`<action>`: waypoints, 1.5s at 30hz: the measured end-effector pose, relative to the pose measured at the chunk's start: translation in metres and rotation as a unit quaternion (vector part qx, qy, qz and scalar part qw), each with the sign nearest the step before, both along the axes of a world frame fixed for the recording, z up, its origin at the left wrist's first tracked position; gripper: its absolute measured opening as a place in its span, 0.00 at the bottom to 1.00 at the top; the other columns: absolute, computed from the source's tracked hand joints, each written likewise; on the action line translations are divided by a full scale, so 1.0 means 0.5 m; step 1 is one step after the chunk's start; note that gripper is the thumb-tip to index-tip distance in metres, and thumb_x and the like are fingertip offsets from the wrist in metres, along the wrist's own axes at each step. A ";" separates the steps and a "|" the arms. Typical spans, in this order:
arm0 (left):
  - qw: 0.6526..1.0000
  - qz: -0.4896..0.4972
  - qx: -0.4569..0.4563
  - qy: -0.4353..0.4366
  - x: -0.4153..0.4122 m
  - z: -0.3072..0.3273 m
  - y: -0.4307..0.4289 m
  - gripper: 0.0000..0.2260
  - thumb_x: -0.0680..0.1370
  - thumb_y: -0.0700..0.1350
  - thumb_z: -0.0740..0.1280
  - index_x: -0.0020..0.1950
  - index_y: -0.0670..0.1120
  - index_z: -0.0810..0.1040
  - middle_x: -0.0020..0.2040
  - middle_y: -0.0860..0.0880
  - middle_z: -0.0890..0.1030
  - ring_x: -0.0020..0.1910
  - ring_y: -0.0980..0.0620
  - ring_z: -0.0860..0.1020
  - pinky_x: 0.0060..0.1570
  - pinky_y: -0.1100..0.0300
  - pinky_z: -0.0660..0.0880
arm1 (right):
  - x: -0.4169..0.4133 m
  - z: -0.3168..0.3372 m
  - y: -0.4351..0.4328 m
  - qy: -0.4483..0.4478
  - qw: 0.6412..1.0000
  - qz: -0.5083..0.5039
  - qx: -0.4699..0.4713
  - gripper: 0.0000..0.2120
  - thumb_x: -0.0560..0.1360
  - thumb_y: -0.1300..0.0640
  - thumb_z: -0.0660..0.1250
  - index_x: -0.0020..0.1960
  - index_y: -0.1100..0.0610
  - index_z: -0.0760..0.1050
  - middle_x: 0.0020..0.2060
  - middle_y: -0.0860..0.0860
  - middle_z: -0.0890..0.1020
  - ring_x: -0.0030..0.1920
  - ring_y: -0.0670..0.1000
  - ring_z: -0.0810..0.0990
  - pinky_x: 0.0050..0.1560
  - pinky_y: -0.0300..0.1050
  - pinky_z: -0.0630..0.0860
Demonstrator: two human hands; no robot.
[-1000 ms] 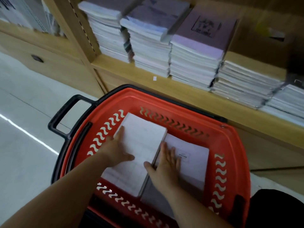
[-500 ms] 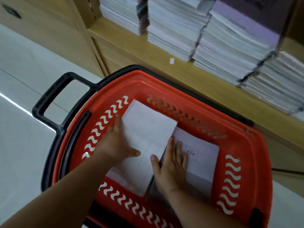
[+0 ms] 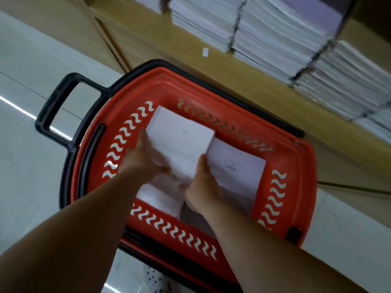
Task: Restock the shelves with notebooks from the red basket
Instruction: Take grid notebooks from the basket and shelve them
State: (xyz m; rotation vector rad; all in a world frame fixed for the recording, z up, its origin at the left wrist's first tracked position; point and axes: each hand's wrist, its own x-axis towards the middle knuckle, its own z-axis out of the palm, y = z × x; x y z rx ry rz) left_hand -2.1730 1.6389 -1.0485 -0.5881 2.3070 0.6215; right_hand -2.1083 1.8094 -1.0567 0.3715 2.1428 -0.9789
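Note:
The red basket (image 3: 281, 199) stands on the floor in front of a wooden shelf (image 3: 243, 81). Inside it a stack of white notebooks (image 3: 179, 134) is lifted at a tilt. My left hand (image 3: 146, 159) grips the stack's left edge and my right hand (image 3: 203, 185) grips its right edge. More white notebooks (image 3: 237, 172) lie flat on the right side of the basket, and others (image 3: 158, 197) show beneath the lifted stack.
Tall piles of notebooks (image 3: 275, 32) fill the shelf above the basket. The basket's black handle (image 3: 53, 111) sticks out to the left over the pale tiled floor (image 3: 31, 166). A wooden cabinet front (image 3: 101, 39) sits at the upper left.
Both hands went from lying flat on the notebooks to gripping the left stack's edges and raising it. The view has tilted further down toward the basket.

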 end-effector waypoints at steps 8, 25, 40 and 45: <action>0.999 -0.042 0.029 0.015 -0.016 -0.015 -0.011 0.65 0.60 0.55 0.85 0.80 0.59 0.38 0.73 0.42 0.71 0.70 0.37 0.73 0.64 0.39 0.74 | 0.001 -0.023 -0.002 0.013 0.999 -0.042 0.011 0.49 0.77 0.49 0.71 0.81 0.41 0.35 0.78 0.48 0.62 0.75 0.53 0.67 0.71 0.58 0.71; 0.984 -0.089 0.148 0.043 -0.010 0.018 -0.088 0.44 0.80 0.46 0.70 0.82 0.61 0.41 0.79 0.47 0.65 0.72 0.44 0.71 0.60 0.53 0.70 | 0.007 -0.036 -0.049 -0.027 0.981 -0.189 -0.013 0.52 0.76 0.47 0.72 0.78 0.36 0.33 0.82 0.45 0.44 0.81 0.55 0.51 0.78 0.62 0.58; 0.972 -0.099 0.151 0.152 0.044 0.068 -0.083 0.41 0.79 0.47 0.71 0.81 0.67 0.48 0.67 0.50 0.65 0.67 0.48 0.66 0.66 0.47 0.70 | 0.020 -0.046 -0.031 -0.030 0.973 -0.219 -0.068 0.50 0.76 0.45 0.72 0.77 0.32 0.33 0.82 0.42 0.41 0.82 0.54 0.46 0.78 0.66 0.54; 0.961 -0.070 0.246 0.105 0.041 0.082 -0.073 0.43 0.78 0.41 0.71 0.78 0.72 0.49 0.73 0.54 0.65 0.70 0.51 0.68 0.64 0.43 0.76 | 0.020 -0.040 -0.029 -0.030 0.971 -0.226 -0.076 0.49 0.77 0.46 0.71 0.77 0.33 0.34 0.82 0.43 0.41 0.82 0.55 0.46 0.78 0.66 0.54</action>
